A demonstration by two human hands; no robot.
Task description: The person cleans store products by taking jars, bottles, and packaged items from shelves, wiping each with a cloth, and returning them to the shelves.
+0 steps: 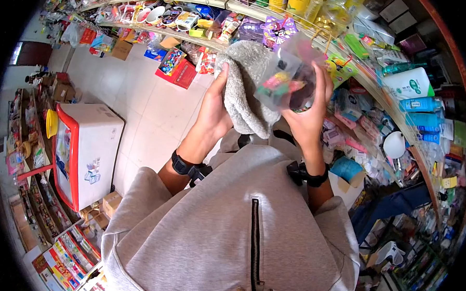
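Observation:
My left hand [212,111] is closed around a grey fluffy cloth [242,86], its thumb up along the cloth's left edge. The cloth hangs in folds in front of my chest. My right hand [309,115] grips a see-through plastic container [278,69], fingers wrapped over its right side. Colourful small items, pink, yellow and green, show through its wall; their kind is blurred. The container is tilted, and its left side overlaps the cloth in this view. Both hands are held in mid-air near the shelf.
A curved shelf [374,73] full of bottles and packets runs along the front and right. A red box of sweets [181,73] stands on the tiled floor [136,89]. At the left is a white chest freezer [97,155] with a red rim.

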